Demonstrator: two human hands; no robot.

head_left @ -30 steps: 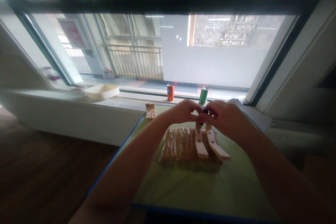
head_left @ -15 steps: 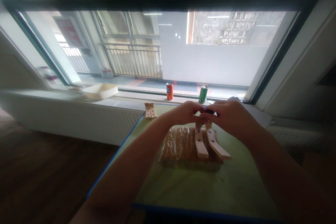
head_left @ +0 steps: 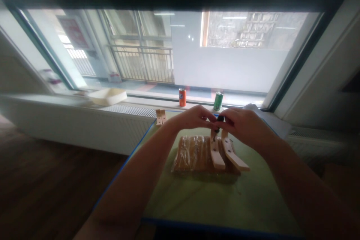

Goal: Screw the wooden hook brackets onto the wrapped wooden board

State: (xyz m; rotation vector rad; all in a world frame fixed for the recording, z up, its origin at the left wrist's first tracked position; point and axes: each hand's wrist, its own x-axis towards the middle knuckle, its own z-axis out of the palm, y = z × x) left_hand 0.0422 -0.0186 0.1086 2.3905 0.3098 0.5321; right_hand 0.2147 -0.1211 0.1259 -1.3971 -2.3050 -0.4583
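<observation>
A screwdriver [head_left: 220, 119] with a black handle is in my right hand [head_left: 242, 122], its fingers closed round the handle. The shaft slants down to a hole in the upper part of a pale, bent wooden piece [head_left: 217, 159]. My left hand [head_left: 195, 117] is closed in a pinch against the screwdriver and the far end of that piece; exactly what its fingertips grip is hidden. A second bent wooden piece [head_left: 234, 158] with dark holes lies to the right. Both pieces rest on a brown block wrapped in clear plastic [head_left: 194, 153].
The block lies on a green tabletop [head_left: 180, 202] with blue edging. Two small wooden pieces [head_left: 161, 117] sit at its far left corner. An orange can [head_left: 182, 97], a green can [head_left: 218, 101] and a cream tray [head_left: 108, 97] stand along the windowsill. A radiator [head_left: 92, 129] runs below.
My right hand has turned the screwdriver, so its handle now stands more upright. My left hand's fingers have shifted slightly beside it. The wooden pieces keep their places on the block.
</observation>
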